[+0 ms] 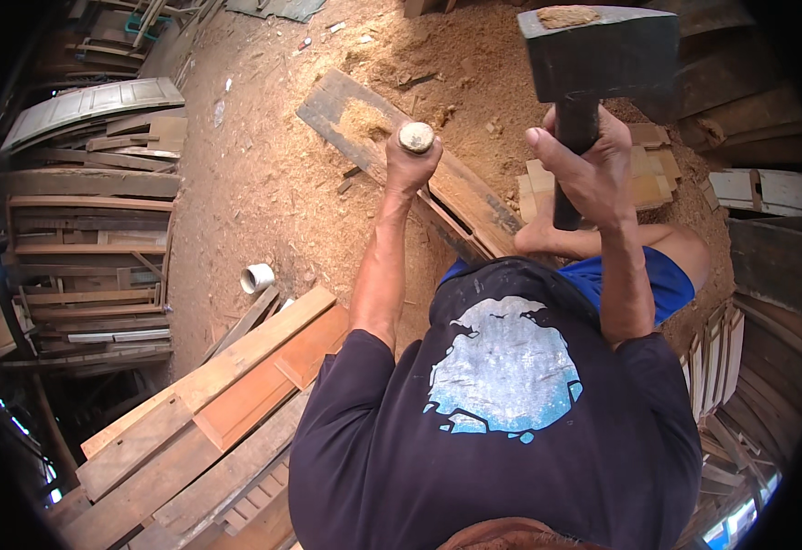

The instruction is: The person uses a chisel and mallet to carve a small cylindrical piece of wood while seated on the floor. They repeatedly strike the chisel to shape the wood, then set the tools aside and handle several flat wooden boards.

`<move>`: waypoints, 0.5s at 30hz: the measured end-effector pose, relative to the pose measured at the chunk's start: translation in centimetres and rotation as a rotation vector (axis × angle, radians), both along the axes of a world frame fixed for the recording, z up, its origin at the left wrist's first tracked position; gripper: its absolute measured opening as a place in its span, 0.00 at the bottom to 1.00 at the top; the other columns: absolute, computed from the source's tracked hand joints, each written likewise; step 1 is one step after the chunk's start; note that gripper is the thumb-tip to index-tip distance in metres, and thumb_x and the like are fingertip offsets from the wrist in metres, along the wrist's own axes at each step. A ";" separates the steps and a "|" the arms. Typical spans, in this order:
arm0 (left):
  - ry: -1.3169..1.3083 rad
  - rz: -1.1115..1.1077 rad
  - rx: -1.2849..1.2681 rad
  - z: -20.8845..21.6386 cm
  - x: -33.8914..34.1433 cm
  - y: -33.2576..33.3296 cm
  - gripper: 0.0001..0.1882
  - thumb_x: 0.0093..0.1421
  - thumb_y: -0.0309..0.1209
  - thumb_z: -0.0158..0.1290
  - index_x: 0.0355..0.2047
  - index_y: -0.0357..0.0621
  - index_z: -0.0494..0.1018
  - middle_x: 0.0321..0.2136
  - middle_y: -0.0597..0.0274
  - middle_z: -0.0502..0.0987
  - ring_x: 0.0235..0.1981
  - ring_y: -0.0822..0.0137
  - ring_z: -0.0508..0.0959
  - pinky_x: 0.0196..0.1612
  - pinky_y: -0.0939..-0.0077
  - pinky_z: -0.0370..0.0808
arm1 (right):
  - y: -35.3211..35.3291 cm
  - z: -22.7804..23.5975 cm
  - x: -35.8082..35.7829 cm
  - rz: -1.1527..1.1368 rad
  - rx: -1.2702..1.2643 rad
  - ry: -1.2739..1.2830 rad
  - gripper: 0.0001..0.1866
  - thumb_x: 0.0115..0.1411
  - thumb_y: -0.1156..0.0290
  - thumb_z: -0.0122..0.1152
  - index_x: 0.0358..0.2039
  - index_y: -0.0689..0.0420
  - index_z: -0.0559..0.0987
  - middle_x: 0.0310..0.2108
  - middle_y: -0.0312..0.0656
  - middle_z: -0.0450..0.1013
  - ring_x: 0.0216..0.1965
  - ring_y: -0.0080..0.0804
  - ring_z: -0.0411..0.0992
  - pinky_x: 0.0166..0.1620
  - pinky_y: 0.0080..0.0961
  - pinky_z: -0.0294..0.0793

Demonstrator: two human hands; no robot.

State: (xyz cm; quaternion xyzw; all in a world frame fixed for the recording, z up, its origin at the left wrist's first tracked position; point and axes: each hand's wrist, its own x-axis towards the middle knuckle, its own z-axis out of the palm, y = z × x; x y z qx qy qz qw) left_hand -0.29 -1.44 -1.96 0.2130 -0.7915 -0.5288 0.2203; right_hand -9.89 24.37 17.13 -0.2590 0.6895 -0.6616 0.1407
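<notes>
My left hand (pixel 407 168) is closed around an upright tool, probably a chisel (pixel 417 137); only the pale round butt of its handle shows, and the blade is hidden below the fist. Raised at the right, my right hand (pixel 604 170) grips the dark handle of a hammer (pixel 603 60) with a large, heavy black head. The hammer is apart from the chisel. Under my left hand, a long wooden piece (pixel 483 203) slants from upper left down to my lap, with a narrow dark slot cut near my wrist. Wood chips lie on a grey plank (pixel 326 101) beneath it.
Sawdust and shavings cover the ground (pixel 263 174). Stacked boards (pixel 89 243) line the left side, and planks (pixel 199 403) lie near my left elbow. A white cup-like container (pixel 257 278) lies tipped over. Wooden pieces (pixel 648 174) sit beyond my bare foot; more timber (pixel 740 101) stands at right.
</notes>
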 end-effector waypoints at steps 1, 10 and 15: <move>0.012 -0.016 -0.011 0.0 -0.1 0.4 0.10 0.54 0.27 0.66 0.31 0.40 0.74 0.25 0.64 0.80 0.28 0.73 0.80 0.34 0.75 0.78 | -0.7 -0.3 0.1 -0.001 0.024 0.009 0.09 0.58 0.73 0.71 0.31 0.59 0.77 0.22 0.33 0.73 0.24 0.20 0.70 0.29 0.21 0.70; 0.028 -0.034 -0.119 0.7 0.3 1.6 0.09 0.52 0.25 0.65 0.32 0.39 0.76 0.26 0.62 0.80 0.28 0.74 0.79 0.34 0.75 0.77 | -5.5 -7.1 -0.9 0.201 0.745 0.453 0.16 0.55 0.69 0.67 0.43 0.60 0.77 0.26 0.57 0.77 0.33 0.59 0.78 0.38 0.47 0.76; 0.082 0.009 -0.076 1.0 3.1 1.6 0.10 0.53 0.25 0.65 0.33 0.38 0.76 0.26 0.61 0.80 0.29 0.72 0.79 0.35 0.73 0.78 | -5.8 -0.9 0.5 0.028 0.179 0.368 0.12 0.53 0.71 0.68 0.37 0.59 0.78 0.26 0.52 0.78 0.33 0.50 0.80 0.37 0.46 0.78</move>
